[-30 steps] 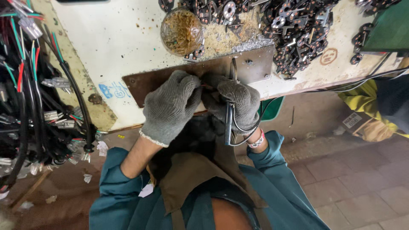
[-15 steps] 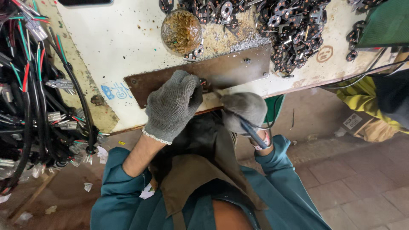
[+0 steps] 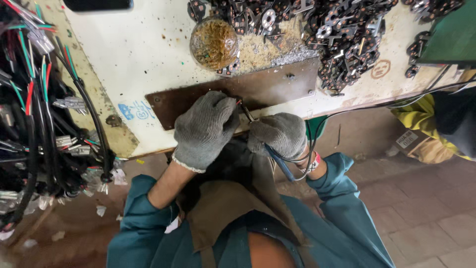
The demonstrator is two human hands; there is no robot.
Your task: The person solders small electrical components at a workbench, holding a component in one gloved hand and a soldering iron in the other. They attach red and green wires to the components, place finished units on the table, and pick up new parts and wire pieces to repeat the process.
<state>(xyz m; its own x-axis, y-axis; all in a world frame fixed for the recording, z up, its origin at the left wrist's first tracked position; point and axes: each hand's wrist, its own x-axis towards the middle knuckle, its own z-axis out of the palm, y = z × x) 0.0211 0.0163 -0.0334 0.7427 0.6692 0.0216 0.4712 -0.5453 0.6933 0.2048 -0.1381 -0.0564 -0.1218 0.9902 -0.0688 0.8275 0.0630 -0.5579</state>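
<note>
Gloved hands worked at the bench edge, wire and pliers in play.

Left hand point(image 3: 206, 130) is closed over a red-tipped wire point(image 3: 240, 102) on the brown plate point(image 3: 258, 89); right hand point(image 3: 278, 135), lowered off the plate since a second ago, is clenched around blue-handled pliers point(image 3: 270, 149), tip now brought to the wire.

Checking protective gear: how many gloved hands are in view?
2: the left hand on the brown plate, the right hand beside it gripping a tool.
</note>
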